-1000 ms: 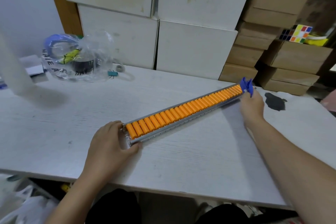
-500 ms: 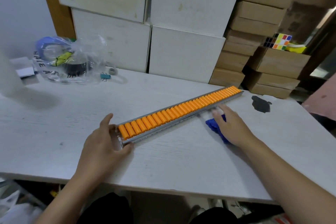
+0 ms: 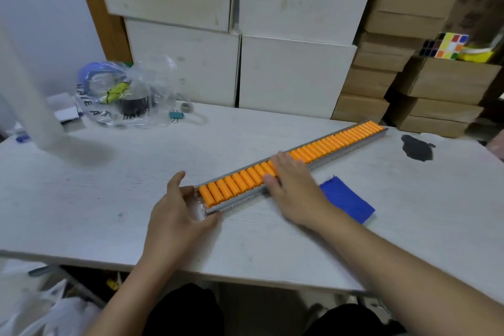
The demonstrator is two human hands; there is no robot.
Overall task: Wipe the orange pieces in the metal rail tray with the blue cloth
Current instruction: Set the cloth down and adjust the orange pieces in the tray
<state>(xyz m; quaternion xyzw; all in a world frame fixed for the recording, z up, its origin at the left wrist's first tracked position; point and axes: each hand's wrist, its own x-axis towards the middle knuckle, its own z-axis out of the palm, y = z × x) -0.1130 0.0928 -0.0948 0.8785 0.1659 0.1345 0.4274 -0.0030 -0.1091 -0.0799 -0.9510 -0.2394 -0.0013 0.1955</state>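
A long metal rail tray (image 3: 240, 198) lies slantwise on the white table, from the near middle to the far right. It is filled with a row of orange pieces (image 3: 341, 142). My left hand (image 3: 177, 210) clasps the tray's near end, thumb on the near side and fingers on the far side. My right hand (image 3: 294, 188) lies across the tray's middle, fingers over the orange pieces and thumb against the near wall. The blue cloth (image 3: 346, 202) lies flat on the table just right of my right wrist, with no hand on it.
A clear plastic bag (image 3: 128, 93) with tape rolls and a binder clip (image 3: 176, 115) sit at the back left. A black stain (image 3: 417, 147) marks the table's far right. White boxes (image 3: 294, 76) and cardboard boxes (image 3: 436, 90) stand behind. A blurred white post (image 3: 30, 106) rises at the left.
My right hand carried the blue cloth from the tray's far end down to the table, let go of it, and moved onto the tray's middle. My left hand stayed at the near end.
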